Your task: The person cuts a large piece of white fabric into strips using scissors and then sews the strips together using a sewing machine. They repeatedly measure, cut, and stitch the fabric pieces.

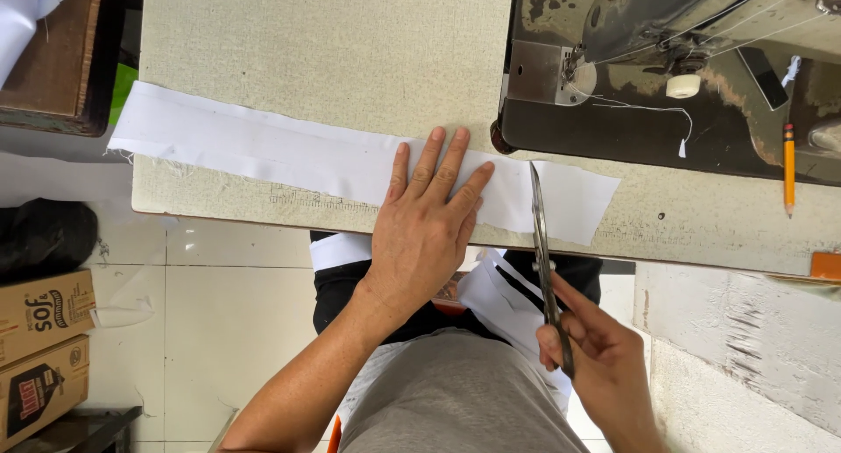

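A long strip of white fabric [263, 146] lies across the near edge of a beige sewing table [333, 50]. My left hand [429, 221] is pressed flat on the strip, fingers spread. My right hand [604, 365] holds a pair of metal scissors [541, 243] by the handles, below the table edge. The blades point away from me and lie across the strip just to the right of my left fingertips. The short end of the strip [574, 199] lies beyond the blades.
A worn sewing machine [666, 59] with white thread stands at the table's far right, a pencil [788, 168] on its bed. More white fabric [504, 308] rests on my lap. Cardboard boxes [44, 348] and a dark bag [44, 234] sit on the tiled floor at left.
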